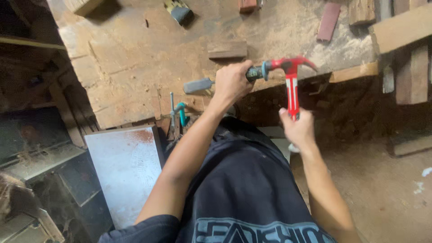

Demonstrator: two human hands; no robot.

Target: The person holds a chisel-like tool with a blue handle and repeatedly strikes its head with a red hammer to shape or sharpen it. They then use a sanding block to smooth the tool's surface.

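The chisel [211,83] in my left hand [231,81] lies roughly level over the front edge of the workbench [135,58]: I see a flat grey blade sticking out to the left of my fist and a dark handle end with a blue-green collar coming out on the right. My left hand is closed fully around its middle. Just right of that, the red claw hammer [291,78] has its head right up against the chisel's handle end, its claw curving away to the right, and a red shaft with a white stripe running down into my right hand [298,130]. That hand is wrapped tight around the lower shaft; the picture is a bit blurred there.

Below the chisel blade, a clamp with a blue-green hook [180,112] and a thin metal rod stands at the bench edge. Further left and lower, a pale metal sheet [126,171] with rusty staining leans beside my leg. I can make out no open container here; wood offcuts [227,49] lie on the dusty benchtop, and planks [405,27] are stacked at far right.
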